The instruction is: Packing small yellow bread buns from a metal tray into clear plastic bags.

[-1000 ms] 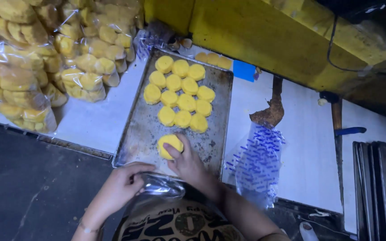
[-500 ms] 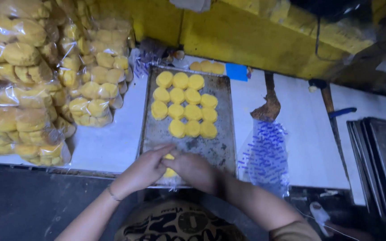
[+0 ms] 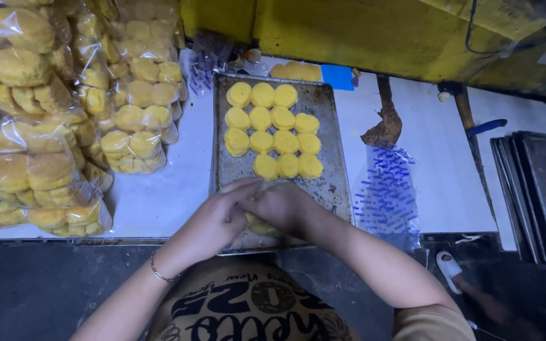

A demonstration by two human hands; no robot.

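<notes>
Both my hands meet at the tray's (image 3: 333, 189) 6 o'clock edge: left hand (image 3: 213, 221) & right hand (image 3: 285, 205) pressed together, clamped round a small stack of yellow cakes (image 3: 260, 225), mostly hidden under my fingers. More cakes (image 3: 272, 129) sit in rows toward the tray's 12 o'clock. Bagged cakes (image 3: 45, 113) piled at 9 o'clock on the bench (image 3: 159, 189). Printed plastic bags (image 3: 387, 186) at 3 o'clock, dark trays (image 3: 538, 189) beyond.

Clear bags of yellow cakes (image 3: 64, 113) stacked left; blue-printed clear empty bags (image 3: 387, 189) right of tray.
</notes>
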